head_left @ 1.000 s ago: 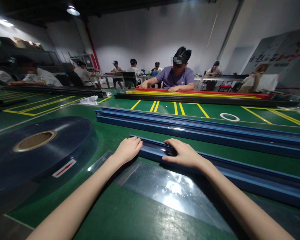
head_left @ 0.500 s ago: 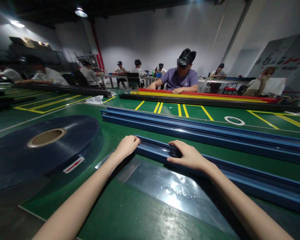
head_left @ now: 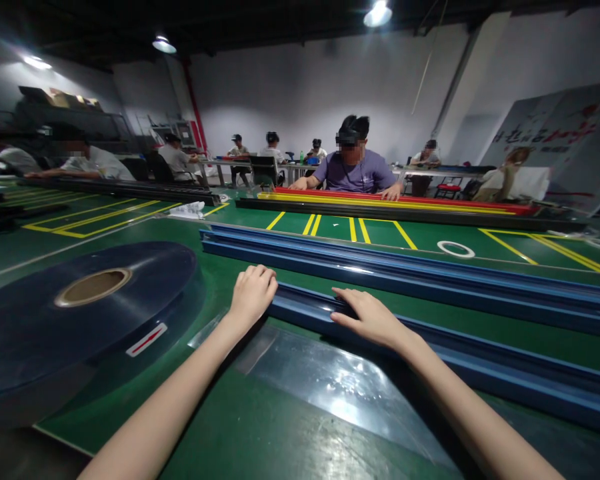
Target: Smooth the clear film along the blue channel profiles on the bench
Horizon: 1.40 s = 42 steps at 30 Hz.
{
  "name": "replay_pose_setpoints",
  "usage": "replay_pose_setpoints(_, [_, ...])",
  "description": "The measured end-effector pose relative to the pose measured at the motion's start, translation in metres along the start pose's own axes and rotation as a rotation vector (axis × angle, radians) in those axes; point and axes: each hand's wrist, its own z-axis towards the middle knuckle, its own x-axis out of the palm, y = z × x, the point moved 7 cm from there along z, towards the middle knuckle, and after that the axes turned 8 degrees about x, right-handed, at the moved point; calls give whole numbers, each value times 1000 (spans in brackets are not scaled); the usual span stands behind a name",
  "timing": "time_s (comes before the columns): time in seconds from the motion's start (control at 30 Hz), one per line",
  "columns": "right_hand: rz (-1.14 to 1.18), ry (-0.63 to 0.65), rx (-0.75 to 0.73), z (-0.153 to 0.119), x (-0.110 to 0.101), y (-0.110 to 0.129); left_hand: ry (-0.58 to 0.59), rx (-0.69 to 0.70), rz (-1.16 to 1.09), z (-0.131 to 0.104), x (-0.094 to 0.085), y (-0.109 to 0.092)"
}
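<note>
A long blue channel profile (head_left: 460, 347) lies slantwise across the green table, its left end near the middle of the view. My left hand (head_left: 254, 288) is at that end, with its fingers bent together over the tip; the fingertips are hidden. Farther right, my right hand (head_left: 370, 317) rests over the channel, thumb and fingers apart. A clear plastic sheet (head_left: 330, 380) lies flat in front of the profile, between my forearms.
A big roll of clear film (head_left: 25, 320) is at the left. More blue profiles (head_left: 380, 267) lie behind my hands. A white ring (head_left: 456, 249) sits farther back. Across the table, a person in purple (head_left: 355, 170) handles red and yellow profiles (head_left: 330, 198). Other people sit beyond.
My left hand has turned more upright at the profile's end and shifted slightly left. The fingers of my right hand look straighter. The view has tilted up slightly.
</note>
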Motion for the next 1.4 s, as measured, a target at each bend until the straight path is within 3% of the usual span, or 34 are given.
replay_pose_setpoints(0.13, [-188,-143,40,-9,-14,-4,-41,224,-156,0,2,-54])
replay_pose_setpoints(0.27, [-283,-126,108,-25,-21,-25,-24,451,-212,1,3,-120])
replay_pose_setpoints(0.47, [-273,-318,307,-59,-49,-75,40,579,-246,7,6,-206])
replay_pose_setpoints(0.6, [-239,-375,441,-80,-63,-101,67,563,-266,8,14,-238])
replay_pose_setpoints(0.73, [-232,-372,518,-96,-67,-114,68,531,-265,10,23,-245])
replay_pose_setpoints(1.07, [-286,-407,478,-115,-78,-121,52,531,-211,14,22,-236])
replay_pose_setpoints(1.4, [-319,-416,492,-134,-80,-141,86,495,-81,31,34,-172])
